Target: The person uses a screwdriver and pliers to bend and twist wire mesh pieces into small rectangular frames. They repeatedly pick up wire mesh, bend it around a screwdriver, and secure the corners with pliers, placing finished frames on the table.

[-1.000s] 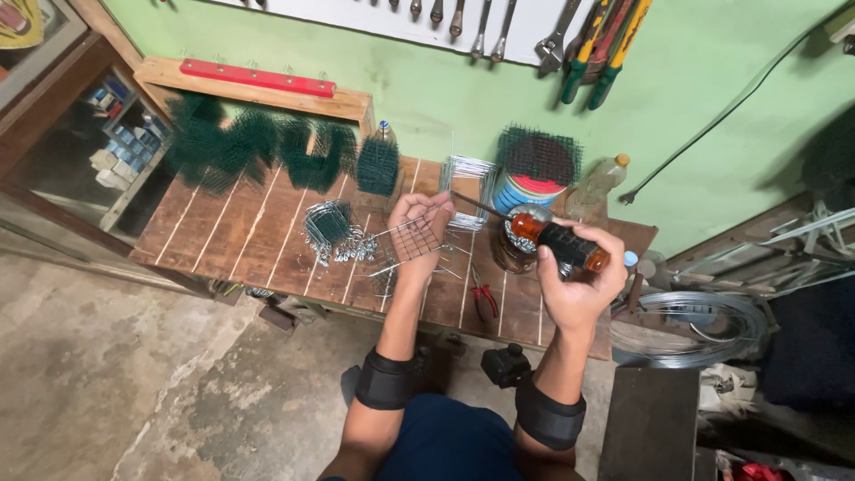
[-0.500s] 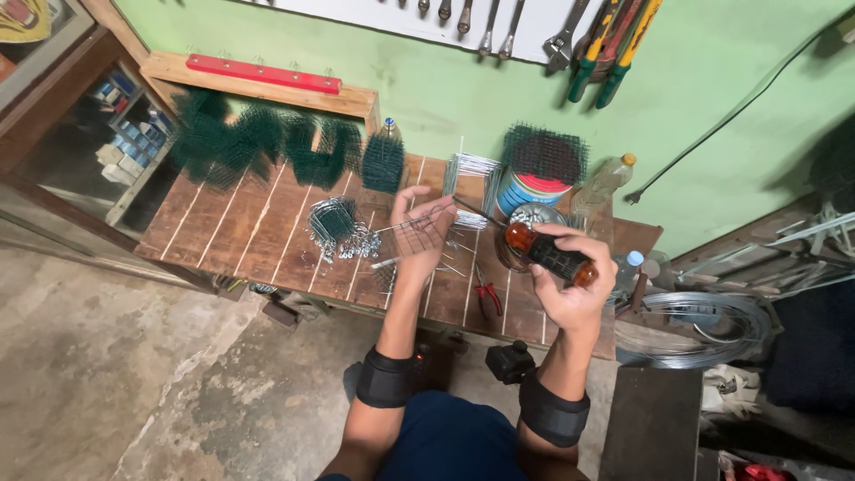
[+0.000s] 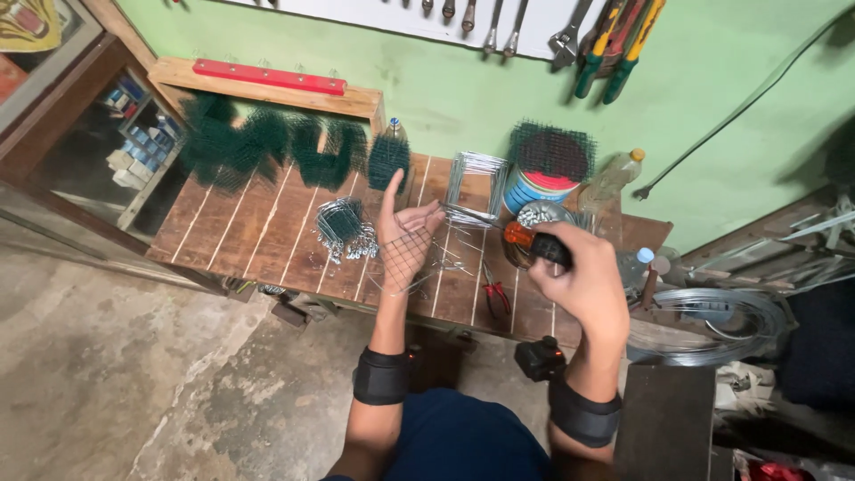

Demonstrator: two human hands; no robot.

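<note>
Wire mesh [image 3: 403, 258] rests on my open left hand [image 3: 403, 233], mid-frame above the bench [image 3: 267, 232]. My right hand [image 3: 581, 283] is clamped on an orange-handled tool [image 3: 533, 244].

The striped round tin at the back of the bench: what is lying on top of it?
A piece of dark green wire mesh lies on top of the striped tin and covers its whole mouth. What the tin holds cannot be seen. A clear plastic bottle stands beside it.

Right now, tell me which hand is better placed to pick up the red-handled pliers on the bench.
Left. The left hand is open with only mesh resting on it, while the right hand grips an orange-handled tool. The pliers lie between them.
</note>
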